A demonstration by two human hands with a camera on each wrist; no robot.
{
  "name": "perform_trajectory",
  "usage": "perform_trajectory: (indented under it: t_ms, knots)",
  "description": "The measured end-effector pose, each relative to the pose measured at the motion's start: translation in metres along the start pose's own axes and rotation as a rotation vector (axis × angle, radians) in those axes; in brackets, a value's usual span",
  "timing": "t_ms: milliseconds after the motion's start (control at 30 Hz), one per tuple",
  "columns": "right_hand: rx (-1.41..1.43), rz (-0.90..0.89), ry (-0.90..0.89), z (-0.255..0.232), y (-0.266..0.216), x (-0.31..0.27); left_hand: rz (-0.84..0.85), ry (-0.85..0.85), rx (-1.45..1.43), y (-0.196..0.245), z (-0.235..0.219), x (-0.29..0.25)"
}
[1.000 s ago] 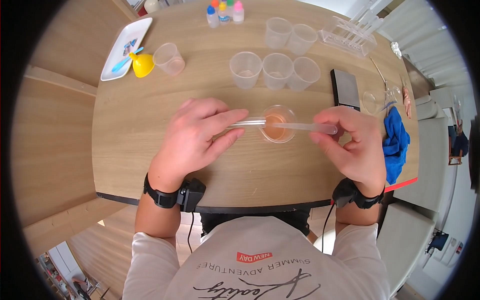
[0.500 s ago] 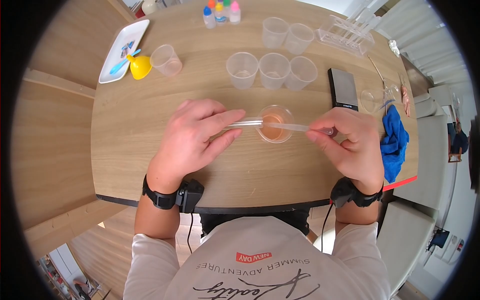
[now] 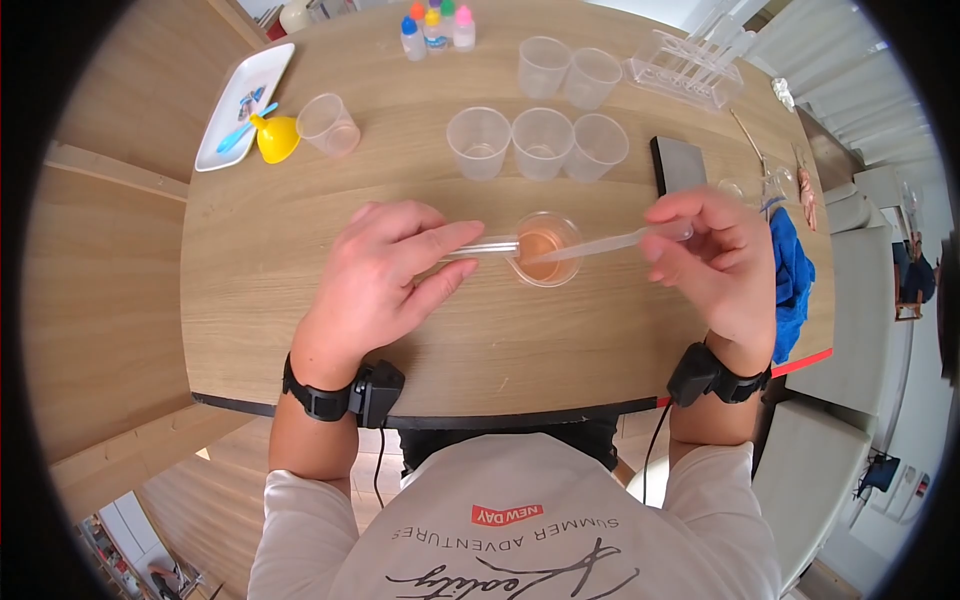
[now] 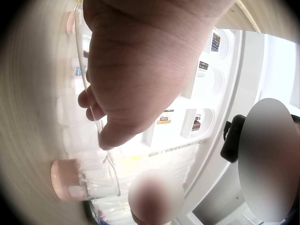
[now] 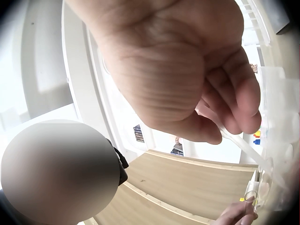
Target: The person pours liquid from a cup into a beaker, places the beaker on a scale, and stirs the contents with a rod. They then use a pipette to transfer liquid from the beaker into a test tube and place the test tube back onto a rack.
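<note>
Clearly, pipette and tube meet end to end over the cup

The left hand [image 3: 385,275] pinches the tube [image 3: 485,247] with thumb and index finger, the gap between them just the tube's width. The tube's long axis runs left to right across the table [image 3: 480,355], its mouth to the right, at the cup's [image 3: 548,281] left side. The right hand [image 3: 715,270] holds the pipette [image 3: 600,243] by its bulb end, thumb and fingers bent loosely around it and slightly parted. How firmly they press, I cannot tell.

The pipette points left from those fingers and slants a little towards the person, its tip above the cup, just beside the tube's mouth. So the two long axes nearly line up, mouth facing tip, with a slight angle between them. Whether the tip touches the tube or the liquid [image 3: 541,240], I cannot tell.

The cup stands upright between the hands, left of the right fingers and right of the left ones. The left fingertips are nearer to it.
</note>
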State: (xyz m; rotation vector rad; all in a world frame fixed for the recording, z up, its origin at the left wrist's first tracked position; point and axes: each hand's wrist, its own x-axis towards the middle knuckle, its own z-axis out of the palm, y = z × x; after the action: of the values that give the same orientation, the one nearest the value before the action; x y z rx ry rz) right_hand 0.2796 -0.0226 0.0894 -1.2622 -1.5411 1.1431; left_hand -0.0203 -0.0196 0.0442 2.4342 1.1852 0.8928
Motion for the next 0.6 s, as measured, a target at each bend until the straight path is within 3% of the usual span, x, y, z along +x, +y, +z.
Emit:
perform_trajectory:
  t_ms: [100, 433, 600]
  knots:
    - [-0.093, -0.054, -0.044, 0.0024, 0.0033, 0.0007, 0.053, 0.072, 0.013, -0.0027, 0.0043, 0.0014]
    - [-0.244, -0.136, -0.092, 0.0077, 0.0042, 0.0002, 0.019, 0.020, 0.006, -0.0002, 0.0018, 0.0004]
    - [-0.263, -0.070, -0.090, 0.0071, 0.0024, 0.0012, 0.001, 0.003, 0.003, 0.0009, 0.0008, 0.0006]
